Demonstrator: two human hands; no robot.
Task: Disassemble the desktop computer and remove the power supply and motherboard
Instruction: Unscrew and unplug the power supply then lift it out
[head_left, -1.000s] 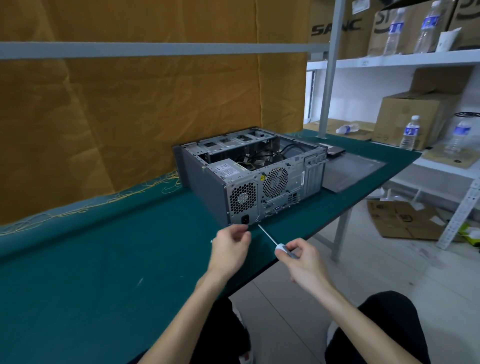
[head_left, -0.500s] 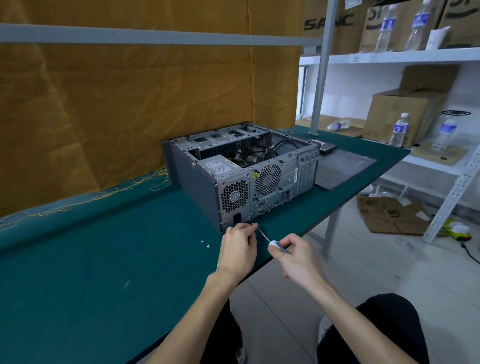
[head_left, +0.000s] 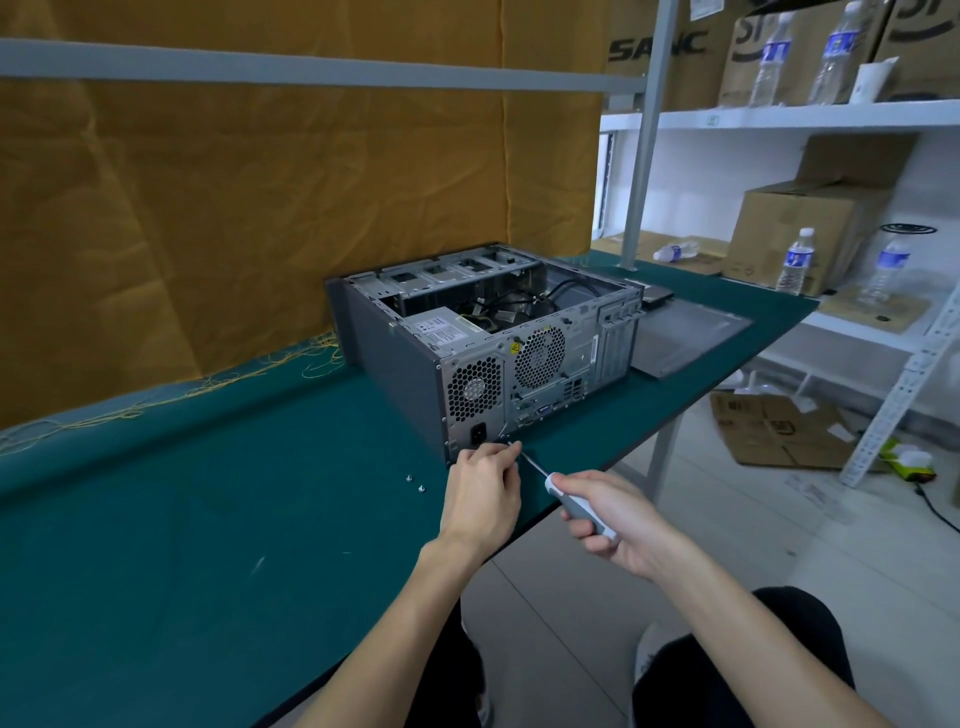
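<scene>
I am on the screws that hold the power supply (head_left: 441, 332) into the case (head_left: 488, 343), which lies on its side with the top open near the bench's (head_left: 156, 545) front edge, its rear panel facing me. The supply sits in the corner of the case nearest me, its fan grille and socket showing in that rear panel; the motherboard I cannot make out under the cables. My right hand (head_left: 613, 519) holds the screwdriver (head_left: 566, 499), fingers wrapped round its grey handle, the shaft running up to the low edge of the rear panel below the socket. My left hand (head_left: 483, 493) is at the tip, its fingers pinched close there; whether they hold a loosened screw or only steady the blade I cannot tell. I judge this an early step: next I should free that screw and lay it with the two screws (head_left: 414, 482) just left of my hand on the bench. The side panel (head_left: 691, 338) lies flat beyond the case toward the right end, well clear. Cables inside will likely hinder lifting the supply out.
</scene>
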